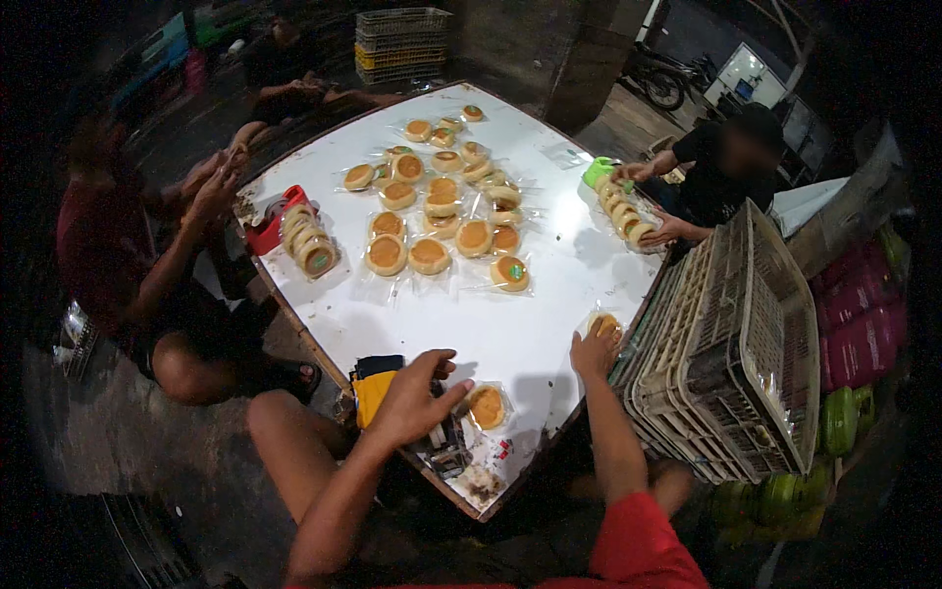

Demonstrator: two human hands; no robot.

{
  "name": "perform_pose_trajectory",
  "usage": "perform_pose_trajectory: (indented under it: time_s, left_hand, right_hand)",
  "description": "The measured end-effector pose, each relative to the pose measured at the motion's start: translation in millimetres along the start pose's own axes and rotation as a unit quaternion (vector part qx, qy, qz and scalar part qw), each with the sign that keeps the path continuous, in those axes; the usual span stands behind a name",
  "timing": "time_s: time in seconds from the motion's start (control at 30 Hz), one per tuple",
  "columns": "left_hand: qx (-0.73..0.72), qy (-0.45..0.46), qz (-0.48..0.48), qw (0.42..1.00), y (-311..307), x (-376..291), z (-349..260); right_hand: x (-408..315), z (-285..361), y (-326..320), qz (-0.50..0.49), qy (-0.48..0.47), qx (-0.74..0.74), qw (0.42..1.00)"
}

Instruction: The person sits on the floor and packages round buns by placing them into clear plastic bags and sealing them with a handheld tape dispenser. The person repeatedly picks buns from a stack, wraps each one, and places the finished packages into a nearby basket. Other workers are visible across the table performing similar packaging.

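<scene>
My left hand (419,401) hovers over the near corner of the table, its thumb and fingers apart and nothing in them. Just right of its thumb a round, brown-topped bun (486,407) lies in a clear plastic wrapper. Partly hidden under this hand is a dark tape dispenser (446,450), with a yellow and black packet (374,390) beside it. At the table's right edge my right hand (595,355) is closed over another wrapped bun (605,324), covering part of it. Farther in, many wrapped buns (429,255) lie grouped; one bun (511,272) bears a green sticker.
Stacked plastic crates (725,353) rise close beside my right arm. A co-worker at the right handles a row of buns (622,210) by a green dispenser (600,171). Leftward, a red dispenser (276,224) and packed buns (309,241) lie before another person (110,243).
</scene>
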State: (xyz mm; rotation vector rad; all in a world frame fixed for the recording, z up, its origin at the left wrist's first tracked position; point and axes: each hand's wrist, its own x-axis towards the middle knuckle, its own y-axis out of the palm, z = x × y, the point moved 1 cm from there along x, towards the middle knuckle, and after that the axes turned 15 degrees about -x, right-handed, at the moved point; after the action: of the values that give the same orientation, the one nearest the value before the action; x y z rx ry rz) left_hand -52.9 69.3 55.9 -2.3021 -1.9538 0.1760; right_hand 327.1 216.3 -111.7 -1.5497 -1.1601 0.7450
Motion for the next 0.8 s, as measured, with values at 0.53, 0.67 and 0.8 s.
perform_pose_trajectory:
  time_s: [0.53, 0.67, 0.8]
  left_hand:
    - [-0.571, -0.274, -0.006, 0.774, 60.8, 7.7, 42.4]
    - [-0.613, -0.143, -0.175, 0.757, 32.0, 24.3, 52.8]
    - [-0.447, -0.106, -0.191, 0.867, 18.3, 30.0, 46.9]
  right_hand:
    - [-212.5, 32.0, -141.0, 0.047, -0.277, 0.76, 0.587]
    - [-210.4, 41.4, -93.0, 0.151, -0.122, 0.697, 0.69]
    - [-216.9, 72.3, -48.0, 0.05, -0.118, 0.149, 0.98]
